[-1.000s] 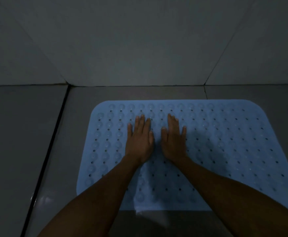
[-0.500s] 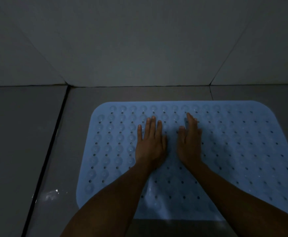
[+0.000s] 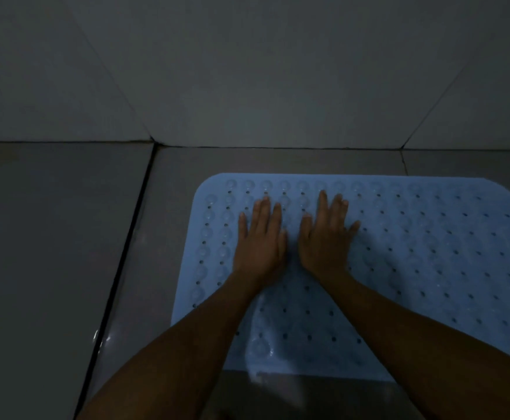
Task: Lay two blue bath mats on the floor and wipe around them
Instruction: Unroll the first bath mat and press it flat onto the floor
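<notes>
A light blue bath mat (image 3: 429,268) with rows of small holes and suction bumps lies flat on the grey tiled floor, its far edge close to the wall. My left hand (image 3: 261,241) and my right hand (image 3: 325,237) rest palm down side by side on the mat's left half, fingers straight and pointing toward the wall. Both forearms reach in from the bottom of the view. Only one mat is in sight; its right edge runs out of frame.
A grey tiled wall (image 3: 262,71) rises just beyond the mat. A dark grout groove (image 3: 123,256) runs along the floor left of the mat. A wet glint (image 3: 102,338) shows beside that groove.
Both hands have slid along the mat toward its far left part and the wall, staying flat on it. The view has shifted so the mat sits further right.
</notes>
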